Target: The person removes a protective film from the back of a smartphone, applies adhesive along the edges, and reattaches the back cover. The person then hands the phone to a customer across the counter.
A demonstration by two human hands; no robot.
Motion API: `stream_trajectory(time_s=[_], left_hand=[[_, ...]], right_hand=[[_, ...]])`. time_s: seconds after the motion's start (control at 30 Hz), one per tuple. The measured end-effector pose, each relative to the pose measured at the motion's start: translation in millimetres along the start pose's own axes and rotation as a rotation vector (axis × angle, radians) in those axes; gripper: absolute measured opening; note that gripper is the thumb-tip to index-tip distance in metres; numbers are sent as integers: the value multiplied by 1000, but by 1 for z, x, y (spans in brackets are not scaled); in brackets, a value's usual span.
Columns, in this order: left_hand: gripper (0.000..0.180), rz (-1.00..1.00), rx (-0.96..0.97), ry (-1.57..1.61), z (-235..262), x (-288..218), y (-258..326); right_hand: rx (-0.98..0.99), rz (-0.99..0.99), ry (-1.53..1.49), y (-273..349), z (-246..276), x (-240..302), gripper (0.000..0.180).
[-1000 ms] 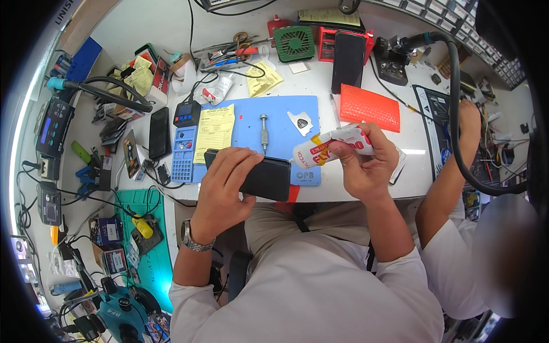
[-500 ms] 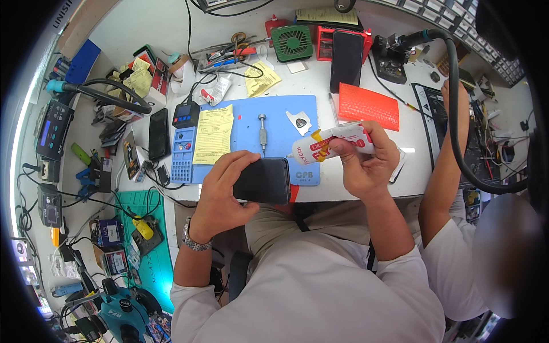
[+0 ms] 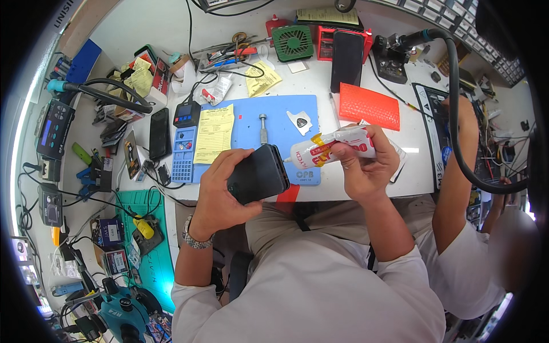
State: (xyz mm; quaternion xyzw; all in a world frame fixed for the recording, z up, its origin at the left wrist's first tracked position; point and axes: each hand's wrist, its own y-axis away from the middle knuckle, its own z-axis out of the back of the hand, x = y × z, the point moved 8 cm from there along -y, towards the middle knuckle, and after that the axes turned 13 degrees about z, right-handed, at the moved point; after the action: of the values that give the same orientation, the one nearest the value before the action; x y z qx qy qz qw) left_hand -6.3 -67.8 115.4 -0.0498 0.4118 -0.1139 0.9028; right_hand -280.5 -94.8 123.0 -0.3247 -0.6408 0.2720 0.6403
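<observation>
While the smartphone (image 3: 257,176) tilts over the front edge of the worktop (image 3: 326,192), I see the left hand (image 3: 220,191) clamped on it, fingers along the far side and thumb at the near one. It should be light but stiff, with a smooth dark face that could slip; its right end shows layered edges, perhaps parted, so I would call that end fragile. Holding it by the long sides, toward the left end, seems best, without pressing on the flat faces.

The right hand (image 3: 367,168) has its thumb and fingers closed around a white-and-red squeeze tube (image 3: 305,153), above the corner of the blue mat (image 3: 246,128). Its nozzle is just beside the phone's layered end; I can't tell whether they touch. The tube looks light and soft-walled, so a gentle hold well back from the nozzle would suit it.
</observation>
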Motion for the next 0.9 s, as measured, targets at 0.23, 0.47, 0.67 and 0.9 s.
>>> stream_trajectory(time_s=[0.23, 0.47, 0.67, 0.9], left_hand=[[83, 1, -11, 0, 1, 1, -1], [84, 23, -7, 25, 0, 5, -2], [85, 26, -11, 7, 1, 5, -2], [81, 65, -23, 45, 1, 10, -2]], right_hand=[[19, 27, 49, 2, 1, 0, 28], [19, 41, 31, 3, 2, 1, 30], [10, 42, 33, 5, 3, 1, 31], [5, 22, 35, 8, 5, 0, 31]])
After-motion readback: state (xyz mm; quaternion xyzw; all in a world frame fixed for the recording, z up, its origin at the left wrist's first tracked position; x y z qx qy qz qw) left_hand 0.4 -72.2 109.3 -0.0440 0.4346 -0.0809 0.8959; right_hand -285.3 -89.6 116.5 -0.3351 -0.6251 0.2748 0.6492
